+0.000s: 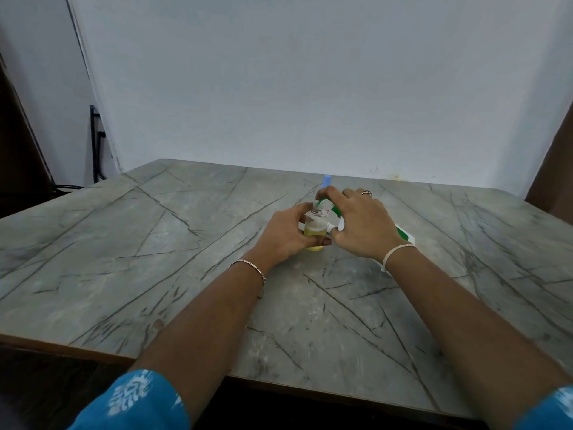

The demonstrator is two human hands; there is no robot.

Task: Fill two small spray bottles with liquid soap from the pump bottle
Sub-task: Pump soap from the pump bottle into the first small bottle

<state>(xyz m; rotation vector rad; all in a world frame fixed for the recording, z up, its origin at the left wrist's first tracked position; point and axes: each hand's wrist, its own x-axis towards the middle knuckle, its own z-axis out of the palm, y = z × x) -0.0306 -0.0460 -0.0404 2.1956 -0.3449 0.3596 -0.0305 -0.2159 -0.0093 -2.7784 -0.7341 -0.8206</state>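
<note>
A small clear spray bottle (315, 228) stands uncapped on the marble-patterned table (186, 274), partly filled with yellow liquid. My left hand (286, 232) grips it around the body. My right hand (361, 221) lies over the green and white pump bottle (403, 235), which it largely hides, with fingers on the green spout (324, 200) that reaches over the small bottle's mouth. Just behind my right fingers a blue-capped object (326, 180) sticks up, mostly hidden.
A pale wall stands close behind the table's far edge. At the far left a black metal frame (94, 144) leans by the wall. The table's near edge runs along the bottom, by my blue patterned sleeves.
</note>
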